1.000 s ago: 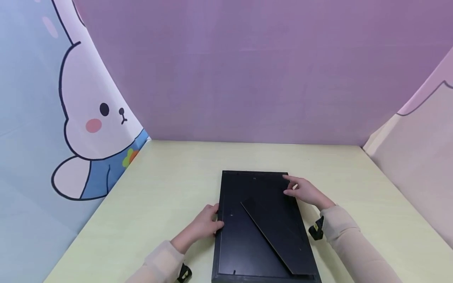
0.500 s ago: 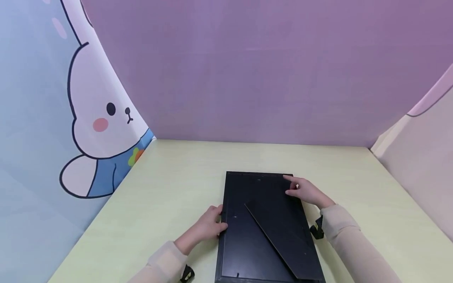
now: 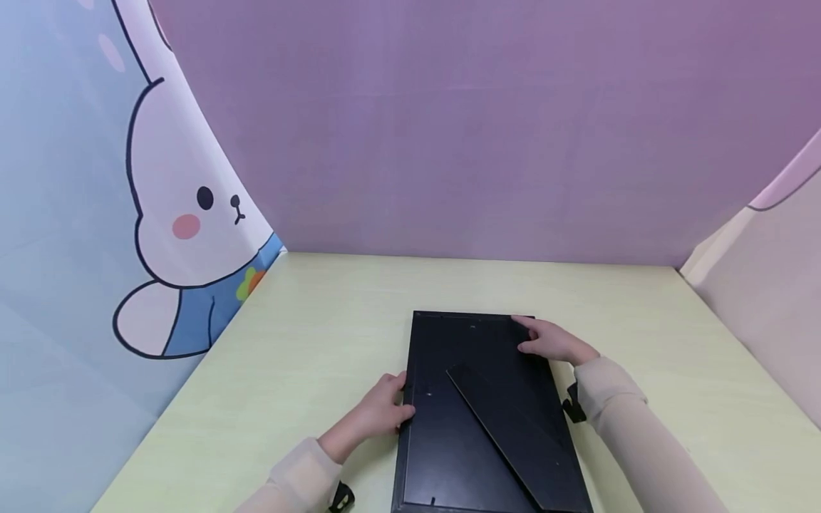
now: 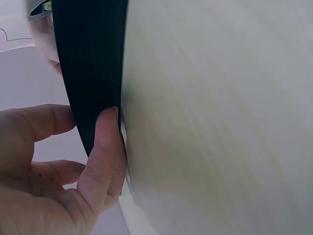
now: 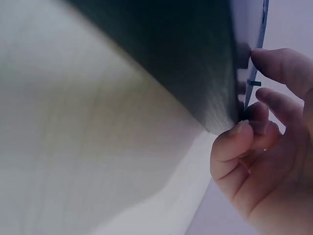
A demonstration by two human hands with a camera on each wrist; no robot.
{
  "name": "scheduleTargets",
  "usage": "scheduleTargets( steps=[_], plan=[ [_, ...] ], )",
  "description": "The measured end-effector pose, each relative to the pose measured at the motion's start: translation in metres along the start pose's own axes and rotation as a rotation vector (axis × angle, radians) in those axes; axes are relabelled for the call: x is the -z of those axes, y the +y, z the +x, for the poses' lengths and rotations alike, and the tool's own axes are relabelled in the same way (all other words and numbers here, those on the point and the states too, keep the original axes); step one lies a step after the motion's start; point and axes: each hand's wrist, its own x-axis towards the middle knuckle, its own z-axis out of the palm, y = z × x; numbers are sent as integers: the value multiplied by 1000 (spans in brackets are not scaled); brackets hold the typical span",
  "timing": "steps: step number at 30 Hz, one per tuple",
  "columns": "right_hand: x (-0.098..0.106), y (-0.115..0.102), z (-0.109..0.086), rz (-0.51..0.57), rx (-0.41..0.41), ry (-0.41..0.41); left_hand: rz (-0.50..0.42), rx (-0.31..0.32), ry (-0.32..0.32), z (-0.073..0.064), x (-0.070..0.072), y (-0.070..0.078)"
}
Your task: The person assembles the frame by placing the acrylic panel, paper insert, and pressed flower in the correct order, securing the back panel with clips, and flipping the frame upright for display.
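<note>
A black picture frame (image 3: 442, 442) lies back side up, its long sides running away from me. On its backing sits a slanted stand leg (image 3: 513, 434). My left hand (image 3: 378, 407) grips the frame's left side, thumb over the top edge; in the left wrist view, fingers press against the black side wall (image 4: 90, 54). At the far right corner is my right hand (image 3: 548, 340), index finger reaching to the top edge and thumb on the backing. The right wrist view shows its other fingers (image 5: 232, 142) curled against the frame's side, near a small dark tab (image 5: 255, 83).
The frame rests on a pale yellow-green table (image 3: 333, 306). A purple panel (image 3: 449, 142) stands along the back, a cartoon-printed panel (image 3: 167, 178) on the left and a pale one (image 3: 763, 285) on the right. Black wrist cameras (image 3: 342, 496) hang under both sleeves.
The head view has turned slightly left, so the frame appears a little farther right. My right hand has come further in over the frame's far right corner. The left hand keeps its grip.
</note>
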Motion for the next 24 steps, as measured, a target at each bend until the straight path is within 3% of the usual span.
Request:
scheduleTargets(
  steps=[6, 24],
  plan=[
    [0, 1, 3, 12, -39, -4, 2, 12, 14, 1, -2, 0],
    [0, 0, 3, -26, -52, 14, 19, 18, 6, 0, -2, 1]
  ],
)
